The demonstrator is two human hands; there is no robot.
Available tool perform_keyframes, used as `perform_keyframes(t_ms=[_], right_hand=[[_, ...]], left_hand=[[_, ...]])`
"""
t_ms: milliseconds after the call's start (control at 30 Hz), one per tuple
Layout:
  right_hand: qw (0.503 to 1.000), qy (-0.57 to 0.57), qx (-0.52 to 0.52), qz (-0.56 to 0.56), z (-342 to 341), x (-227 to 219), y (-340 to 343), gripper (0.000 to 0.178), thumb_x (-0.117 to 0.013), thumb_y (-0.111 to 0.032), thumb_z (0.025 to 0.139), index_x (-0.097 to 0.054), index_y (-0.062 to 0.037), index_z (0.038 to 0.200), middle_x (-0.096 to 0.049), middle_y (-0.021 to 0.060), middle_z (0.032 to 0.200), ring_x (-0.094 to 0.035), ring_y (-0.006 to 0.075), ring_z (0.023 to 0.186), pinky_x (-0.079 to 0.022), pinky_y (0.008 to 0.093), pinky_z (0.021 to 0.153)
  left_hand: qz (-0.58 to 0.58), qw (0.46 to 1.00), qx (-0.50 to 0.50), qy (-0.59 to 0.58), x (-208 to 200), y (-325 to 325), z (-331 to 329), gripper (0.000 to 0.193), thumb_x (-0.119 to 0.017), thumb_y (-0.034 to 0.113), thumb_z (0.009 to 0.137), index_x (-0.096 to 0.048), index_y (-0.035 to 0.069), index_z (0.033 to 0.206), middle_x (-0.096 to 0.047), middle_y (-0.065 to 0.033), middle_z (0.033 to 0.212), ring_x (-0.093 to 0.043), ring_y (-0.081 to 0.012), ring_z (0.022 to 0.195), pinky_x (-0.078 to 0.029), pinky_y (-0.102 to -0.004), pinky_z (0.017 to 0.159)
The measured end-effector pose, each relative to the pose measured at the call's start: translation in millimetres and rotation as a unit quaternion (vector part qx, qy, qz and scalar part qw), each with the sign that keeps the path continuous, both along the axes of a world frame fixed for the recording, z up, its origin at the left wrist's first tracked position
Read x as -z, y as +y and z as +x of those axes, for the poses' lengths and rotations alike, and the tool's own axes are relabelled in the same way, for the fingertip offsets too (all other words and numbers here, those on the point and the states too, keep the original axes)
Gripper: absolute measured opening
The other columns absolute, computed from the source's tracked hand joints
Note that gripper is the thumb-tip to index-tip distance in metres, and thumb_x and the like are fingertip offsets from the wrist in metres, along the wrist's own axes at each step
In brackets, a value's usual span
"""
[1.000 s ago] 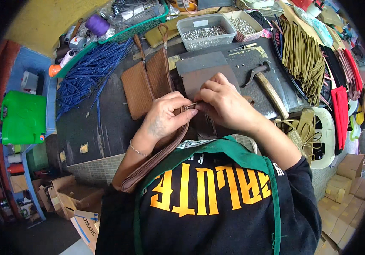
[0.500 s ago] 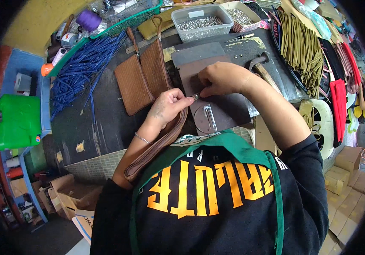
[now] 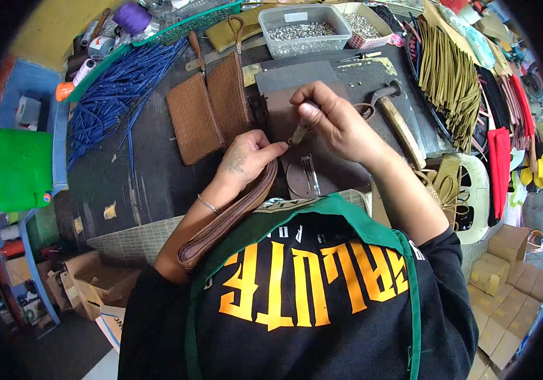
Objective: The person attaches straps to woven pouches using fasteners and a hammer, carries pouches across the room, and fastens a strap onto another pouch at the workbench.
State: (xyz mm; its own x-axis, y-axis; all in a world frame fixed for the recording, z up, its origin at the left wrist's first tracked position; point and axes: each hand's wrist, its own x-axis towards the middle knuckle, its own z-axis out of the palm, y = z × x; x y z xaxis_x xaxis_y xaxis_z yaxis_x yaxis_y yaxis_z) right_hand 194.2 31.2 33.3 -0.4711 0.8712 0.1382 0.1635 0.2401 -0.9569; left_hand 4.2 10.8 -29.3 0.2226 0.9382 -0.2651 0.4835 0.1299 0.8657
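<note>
The brown woven-textured pouch (image 3: pixel 227 218) lies long and narrow over the near edge of the dark desk (image 3: pixel 138 183), running under the left forearm; the left hand (image 3: pixel 249 158) is closed, pinching its upper end; the right hand (image 3: pixel 335 123) is closed around a slim metal punch (image 3: pixel 299 133), tip down beside the left fingertips; a round dark disc (image 3: pixel 303 180) with a metal clip sits just below; two flat woven brown pouches (image 3: pixel 211 114) lie behind; a wooden-handled hammer (image 3: pixel 398 123) rests right; a clear plastic tub of rivets (image 3: pixel 306 31) stands further back.
</note>
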Motion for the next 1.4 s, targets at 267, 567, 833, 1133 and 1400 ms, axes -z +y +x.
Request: perform_keyframes(t_ms=[267,567,833,1133,1400], right_hand=[[0.978,-0.136,-0.023,0.156,-5.0,7.7,-6.9,0.017,-0.055,-0.011,0.081,-0.044,-0.0023,0.091,-0.054,0.0169,0.082,-0.054,0.0364,0.080,-0.045,0.0380,0.068],[0.950,-0.152,-0.098,0.253,-8.2,10.3,-3.5,0.016,-0.054,-0.004,0.077,-0.044,-0.0028,0.089,-0.053,0.0157,0.080,-0.053,0.0357,0.079,-0.044,0.0393,0.067],[0.964,-0.121,-0.082,0.224,-15.2,5.6,3.3,0.017,-0.058,-0.009,0.076,-0.048,-0.0035,0.089,-0.053,0.0135,0.081,-0.053,0.0325,0.077,-0.044,0.0361,0.069],[0.946,-0.250,-0.073,0.194,9.0,10.4,7.8,0.013,-0.064,-0.009,0.071,-0.060,-0.0018,0.082,-0.057,0.0128,0.083,-0.055,0.0293,0.075,-0.045,0.0340,0.067],[0.927,-0.284,-0.106,0.218,-1.2,9.1,3.0,0.015,-0.064,-0.010,0.069,-0.059,-0.0034,0.081,-0.056,0.0106,0.076,-0.052,0.0304,0.078,-0.043,0.0368,0.070]], left_hand=[[-0.045,0.999,0.025,0.000,-8.3,1.3,0.4,0.027,-0.065,0.026,0.076,-0.058,0.000,0.075,-0.053,-0.0018,0.063,-0.046,-0.0078,0.061,-0.038,-0.0227,0.057],[-0.129,0.980,0.089,-0.119,-8.7,10.5,-8.8,0.022,-0.064,0.015,0.074,-0.058,-0.002,0.086,-0.058,-0.0038,0.081,-0.051,-0.0104,0.077,-0.040,-0.0222,0.071],[0.001,0.994,0.031,-0.106,16.2,7.4,-8.2,0.028,-0.070,0.023,0.067,-0.058,-0.001,0.074,-0.059,-0.0082,0.066,-0.054,-0.0144,0.064,-0.044,-0.0289,0.062],[-0.074,0.984,0.077,-0.144,-10.0,7.2,-5.5,0.010,-0.061,0.008,0.078,-0.053,0.002,0.076,-0.052,0.0034,0.063,-0.045,-0.0026,0.056,-0.035,-0.0188,0.050],[-0.001,0.989,0.078,-0.127,-6.2,-1.4,-6.2,0.007,-0.059,0.005,0.080,-0.054,0.000,0.078,-0.055,0.0008,0.070,-0.049,-0.0033,0.064,-0.041,-0.0190,0.057]])
